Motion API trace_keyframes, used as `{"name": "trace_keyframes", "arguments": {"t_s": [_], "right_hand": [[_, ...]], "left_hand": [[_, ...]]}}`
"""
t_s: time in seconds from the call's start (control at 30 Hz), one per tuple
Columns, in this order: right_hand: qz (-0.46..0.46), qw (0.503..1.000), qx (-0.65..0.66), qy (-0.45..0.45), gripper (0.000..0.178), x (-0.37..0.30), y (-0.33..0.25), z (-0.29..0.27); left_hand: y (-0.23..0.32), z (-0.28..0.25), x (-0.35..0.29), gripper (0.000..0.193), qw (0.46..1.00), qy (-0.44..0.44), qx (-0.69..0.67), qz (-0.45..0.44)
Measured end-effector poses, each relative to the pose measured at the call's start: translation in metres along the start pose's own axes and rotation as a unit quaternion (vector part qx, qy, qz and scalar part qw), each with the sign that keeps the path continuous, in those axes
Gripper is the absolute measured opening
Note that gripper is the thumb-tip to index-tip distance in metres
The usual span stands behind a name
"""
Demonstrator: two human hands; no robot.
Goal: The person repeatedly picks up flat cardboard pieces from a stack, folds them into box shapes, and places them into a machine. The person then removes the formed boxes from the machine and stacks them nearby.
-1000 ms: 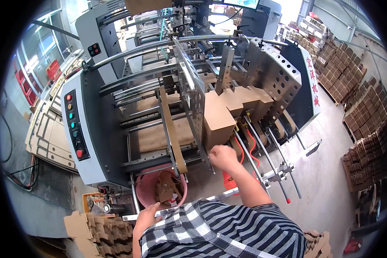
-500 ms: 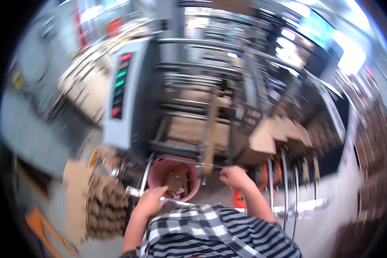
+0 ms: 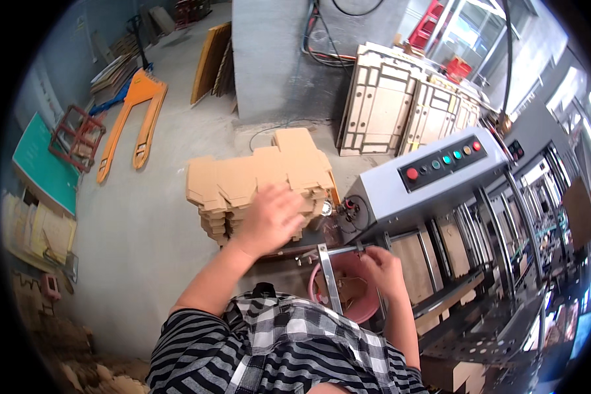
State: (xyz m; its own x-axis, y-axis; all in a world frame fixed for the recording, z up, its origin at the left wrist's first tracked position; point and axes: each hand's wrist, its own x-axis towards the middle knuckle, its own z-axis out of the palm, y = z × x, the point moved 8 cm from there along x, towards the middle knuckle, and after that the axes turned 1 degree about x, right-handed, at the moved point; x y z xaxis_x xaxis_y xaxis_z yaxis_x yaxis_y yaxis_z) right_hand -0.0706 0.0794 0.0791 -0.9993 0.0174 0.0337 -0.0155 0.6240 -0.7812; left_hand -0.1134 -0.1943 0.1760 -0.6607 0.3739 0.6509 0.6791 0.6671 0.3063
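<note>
A stack of flat, die-cut brown cardboard sheets (image 3: 243, 177) stands just ahead, left of the machine. My left hand (image 3: 272, 220) reaches over its near edge, fingers stretched out and holding nothing. Whether the palm touches the top sheet I cannot tell. My right hand (image 3: 384, 272) hovers over the right side of a pink bucket (image 3: 369, 305), beside a metal bar. Its fingers are curled in, and nothing shows in them. Cardboard scraps (image 3: 348, 289) lie inside the bucket, and a metal strip (image 3: 329, 279) crosses above it.
The machine's grey control box (image 3: 387, 197) with coloured buttons stands to the right, its rollers and rails beyond. Wooden die boards (image 3: 381, 98) lean by the wall. An orange pallet jack (image 3: 140, 98) and a green board (image 3: 43, 157) are at the left.
My view has turned left, from the machine toward the cardboard stack. My left hand has moved from beside the bucket to over the stack; my right hand is now above the bucket.
</note>
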Motion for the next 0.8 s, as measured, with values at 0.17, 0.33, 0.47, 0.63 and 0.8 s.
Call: {"name": "trace_keyframes", "arguments": {"t_s": [0.17,0.33,0.47,0.63,0.8], "right_hand": [[0.036,0.996,0.072,0.035,0.041,0.136,0.003,0.035],[0.056,0.996,0.018,0.06,0.06,0.251,0.017,0.08],[0.12,0.985,0.027,0.117,0.06,0.309,0.071,0.109],[0.155,0.984,0.076,-0.033,0.057,0.301,0.051,0.157],[0.174,0.984,-0.017,-0.022,0.05,0.27,0.014,0.142]], "left_hand": [[-0.154,-0.067,-0.05,0.042,0.96,0.106,0.125,-0.226],[-0.278,-0.082,-0.126,0.064,0.874,0.08,0.101,-0.468],[-0.338,-0.059,-0.157,0.075,0.794,0.047,-0.007,-0.606],[-0.351,-0.017,-0.161,0.068,0.799,0.038,-0.199,-0.566],[-0.346,-0.018,-0.152,0.062,0.796,0.097,-0.231,-0.551]]}}
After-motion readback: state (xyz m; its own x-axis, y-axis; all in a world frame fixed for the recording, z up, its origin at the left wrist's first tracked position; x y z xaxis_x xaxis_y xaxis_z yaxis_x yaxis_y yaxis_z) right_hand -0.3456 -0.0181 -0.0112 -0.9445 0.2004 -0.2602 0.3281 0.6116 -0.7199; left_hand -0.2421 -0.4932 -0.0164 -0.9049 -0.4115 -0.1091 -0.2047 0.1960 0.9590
